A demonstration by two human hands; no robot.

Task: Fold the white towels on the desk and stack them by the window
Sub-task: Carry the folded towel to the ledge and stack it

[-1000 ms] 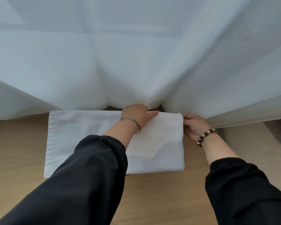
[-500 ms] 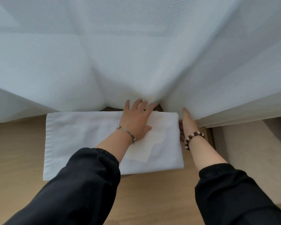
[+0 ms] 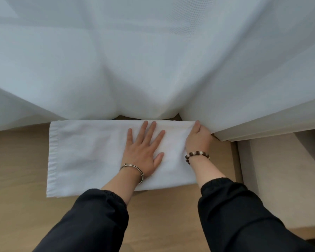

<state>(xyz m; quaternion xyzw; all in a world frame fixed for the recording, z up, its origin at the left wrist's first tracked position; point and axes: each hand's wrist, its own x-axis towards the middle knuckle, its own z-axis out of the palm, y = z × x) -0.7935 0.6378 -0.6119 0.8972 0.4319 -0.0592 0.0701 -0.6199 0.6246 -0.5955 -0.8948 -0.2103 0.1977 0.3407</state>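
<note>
A folded white towel (image 3: 87, 155) lies flat on the wooden desk (image 3: 16, 179), its far edge just under the hanging curtain. My left hand (image 3: 144, 151) presses on the towel's middle, palm down with fingers spread and straight. At the towel's far right corner my right hand (image 3: 198, 139) has its fingers curled round the towel's right edge. Whether other towels lie beneath this one cannot be seen.
A sheer white curtain (image 3: 153, 60) hangs across the whole back and drapes onto the desk's far edge. To the right, past the desk's edge, stands a beige upholstered surface (image 3: 280, 179). Bare wood shows to the left and in front of the towel.
My left hand slid back from the far edge to the towel's middle and spread flat. My right hand moved from beside the towel onto its far right corner. The towel lies smoother.
</note>
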